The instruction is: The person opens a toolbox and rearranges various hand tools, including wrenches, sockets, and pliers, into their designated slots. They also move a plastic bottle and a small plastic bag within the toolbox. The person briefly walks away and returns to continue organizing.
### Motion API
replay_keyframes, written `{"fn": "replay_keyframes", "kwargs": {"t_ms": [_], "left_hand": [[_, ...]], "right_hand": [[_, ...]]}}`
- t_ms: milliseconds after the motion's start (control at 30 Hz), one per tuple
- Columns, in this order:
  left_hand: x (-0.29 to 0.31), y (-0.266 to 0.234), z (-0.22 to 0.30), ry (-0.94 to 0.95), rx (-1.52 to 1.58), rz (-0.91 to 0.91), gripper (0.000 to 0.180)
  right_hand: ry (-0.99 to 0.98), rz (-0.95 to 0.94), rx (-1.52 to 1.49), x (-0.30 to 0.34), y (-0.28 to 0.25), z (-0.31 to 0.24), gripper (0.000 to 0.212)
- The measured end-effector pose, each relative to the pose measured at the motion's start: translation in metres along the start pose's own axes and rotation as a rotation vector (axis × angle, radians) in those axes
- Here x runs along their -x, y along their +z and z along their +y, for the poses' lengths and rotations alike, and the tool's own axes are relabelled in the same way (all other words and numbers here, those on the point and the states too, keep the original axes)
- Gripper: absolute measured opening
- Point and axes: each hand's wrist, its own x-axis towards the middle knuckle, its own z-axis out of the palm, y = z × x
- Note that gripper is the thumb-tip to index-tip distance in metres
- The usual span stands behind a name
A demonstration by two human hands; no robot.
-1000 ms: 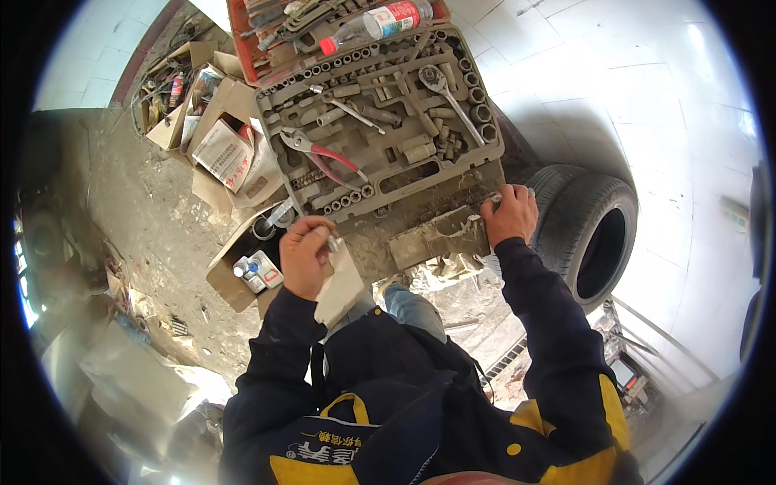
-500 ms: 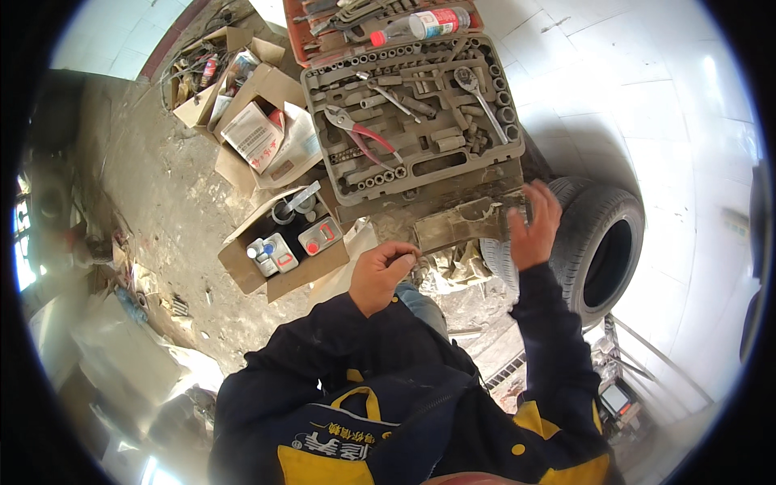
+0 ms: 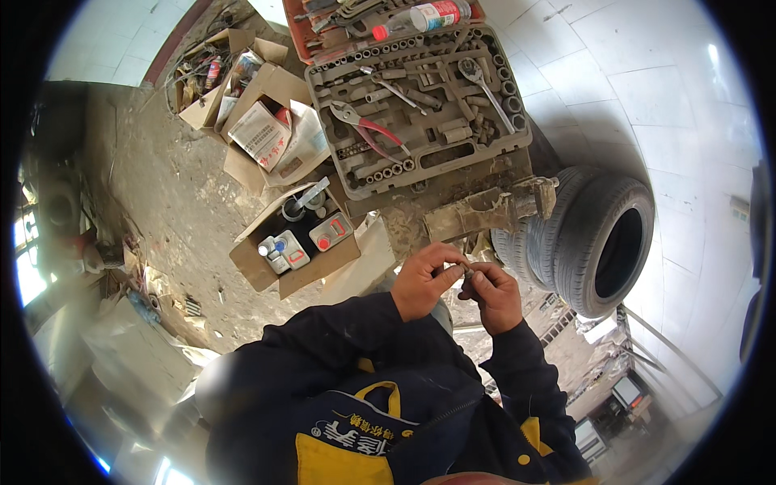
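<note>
In front of my chest my two hands meet at the fingertips. My left hand (image 3: pixel 424 280) is closed in a pinch around a small dark piece (image 3: pixel 466 272), too small and too covered to name. The thumb and fingers of my right hand (image 3: pixel 495 299) are closed on its other side, pressed together. Beyond them lies an open tool case (image 3: pixel 380 187) of dusty sockets, with red-handled pliers (image 3: pixel 368 129), a ratchet (image 3: pixel 485 90) and a slim metal handle (image 3: pixel 396 91) on top.
A grimy metal part (image 3: pixel 477 212) sits just past my hands. Tyres (image 3: pixel 602 250) stand on the right by the white tiled wall. On the left are a carton (image 3: pixel 343 257) with cans and other cardboard boxes (image 3: pixel 242 166). A plastic bottle (image 3: pixel 428 18) lies behind the case.
My right hand has come from beside the tyres, fingers spread, in to my left hand, and its fingers have closed. My left hand has shifted slightly right, still pinching.
</note>
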Motion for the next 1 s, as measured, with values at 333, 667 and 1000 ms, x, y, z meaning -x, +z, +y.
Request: {"fn": "replay_keyframes", "kwargs": {"t_ms": [333, 667, 1000], "left_hand": [[0.025, 0.006, -0.026, -0.357, 0.206, 0.154, 0.025], [0.039, 0.010, 0.001, -0.224, 0.619, 0.065, 0.056], [0.145, 0.115, -0.009, -0.335, 0.410, -0.195, 0.039]], "right_hand": [[-0.030, 0.143, 0.183, 0.021, 0.016, 0.014, 0.026], [-0.212, 0.300, 0.186, 0.096, -0.035, 0.035, 0.028], [-0.315, 0.554, -0.077, 0.259, -0.103, 0.184, 0.021]]}}
